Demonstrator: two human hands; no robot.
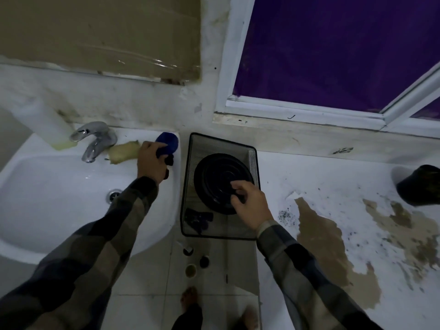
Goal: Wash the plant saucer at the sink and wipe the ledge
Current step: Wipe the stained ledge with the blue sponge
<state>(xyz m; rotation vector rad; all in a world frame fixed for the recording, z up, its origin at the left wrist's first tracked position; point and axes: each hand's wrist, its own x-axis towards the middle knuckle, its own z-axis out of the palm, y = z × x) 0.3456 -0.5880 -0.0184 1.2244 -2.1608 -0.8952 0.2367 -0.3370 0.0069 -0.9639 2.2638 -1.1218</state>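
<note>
Black saucer (214, 179) in mesh tray (221, 138) between sink (59, 198) and stained, peeling surface (321, 177), near rim pinched by right hand (250, 206). Blue sponge (169, 142) on sink rim beside tap (95, 139), gripped by left hand (152, 160). Purple-paned window (333, 44) above.

A home washroom is indicated by a white basin (71, 210), chrome tap (95, 141), tiled floor (152, 282) and window (333, 55).

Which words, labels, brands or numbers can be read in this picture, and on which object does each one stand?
None: no readable text appears anywhere in this view.
The black saucer, the blue cloth, the tap and the cardboard show no print, label or number.
</note>
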